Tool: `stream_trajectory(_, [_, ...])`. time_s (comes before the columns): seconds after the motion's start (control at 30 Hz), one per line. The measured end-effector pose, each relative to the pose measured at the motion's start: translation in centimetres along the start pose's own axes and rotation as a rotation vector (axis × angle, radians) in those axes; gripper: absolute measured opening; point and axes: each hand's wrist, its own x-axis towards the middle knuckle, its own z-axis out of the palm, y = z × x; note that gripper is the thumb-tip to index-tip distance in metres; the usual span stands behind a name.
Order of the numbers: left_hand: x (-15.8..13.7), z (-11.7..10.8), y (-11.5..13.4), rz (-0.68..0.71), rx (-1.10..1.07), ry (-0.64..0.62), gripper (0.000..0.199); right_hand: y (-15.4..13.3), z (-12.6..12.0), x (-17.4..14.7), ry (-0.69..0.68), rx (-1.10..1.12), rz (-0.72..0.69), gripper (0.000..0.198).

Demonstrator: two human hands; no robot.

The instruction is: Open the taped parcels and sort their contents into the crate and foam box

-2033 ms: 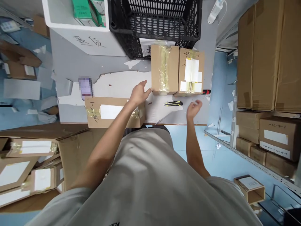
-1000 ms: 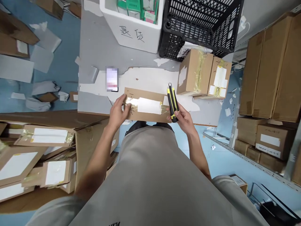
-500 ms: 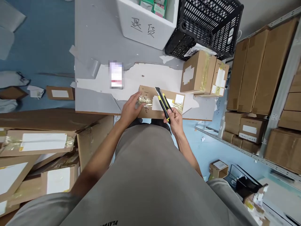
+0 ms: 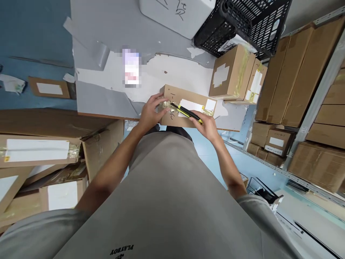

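Note:
A long taped cardboard box [image 4: 194, 96] lies near the front edge of the table, with white labels and handwriting on its top. My left hand [image 4: 151, 112] rests at its left end, thumb and fingers spread over the clear tape there. In my right hand [image 4: 207, 125] is a black and yellow utility knife [image 4: 188, 112], my fingers closed round its handle. Its blade is out and points left, close to the tape and my left fingertips. Whether the blade touches the tape, I cannot tell.
Two taped cartons [image 4: 229, 73] stand at the table's right, before a black plastic crate [image 4: 215, 34] and a white bin [image 4: 178, 16]. A blurred-out phone-like object [image 4: 131, 68] lies left. Opened boxes [image 4: 37, 151] are piled at lower left; shelves of cartons [image 4: 285, 79] stand right.
My right hand has turned the knife from upright to a low leftward slant, bringing its blade to the box's left end. My left hand stays at that end. The view has shifted slightly.

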Motion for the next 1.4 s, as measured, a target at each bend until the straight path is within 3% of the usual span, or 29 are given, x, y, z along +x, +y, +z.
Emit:
stream_trajectory(0.13, [-0.1,0.3,-0.3,-0.024,-0.063,-0.020,0.057,-1.1,-1.6,1.6,-0.135,-0.267,-0.125,0.063])
stream_trajectory(0.3, [0.0,0.5,-0.6,-0.015,-0.083,-0.024,0.054,-2.0,-2.3,3.1,-0.232,-0.441,-0.194,0.063])
stream_trajectory(0.73, [0.4,0.6,-0.4,-0.055,-0.153,-0.021,0.063,-4.3,-3.1,4.6,-0.372,-0.661,-0.134,0.056])
stream_trajectory(0.93, [0.8,0.3,-0.4,-0.077,-0.142,-0.023,0.072,-5.9,-2.1,5.6,-0.434,-0.800,-0.147,0.053])
stream_trajectory(1.03, [0.9,-0.1,-0.5,-0.074,-0.115,-0.039,0.072,-5.5,-2.6,5.8,-0.461,-0.811,-0.163,0.051])
stream_trajectory(1.23, [0.9,-0.7,0.0,-0.112,-0.087,-0.074,0.066,-3.1,-6.0,3.9,-0.481,-0.840,-0.065,0.045])
stream_trajectory(1.4, [0.5,0.3,0.8,-0.151,-0.060,-0.023,0.067,-2.7,-5.9,3.5,-0.478,-0.864,-0.073,0.043])
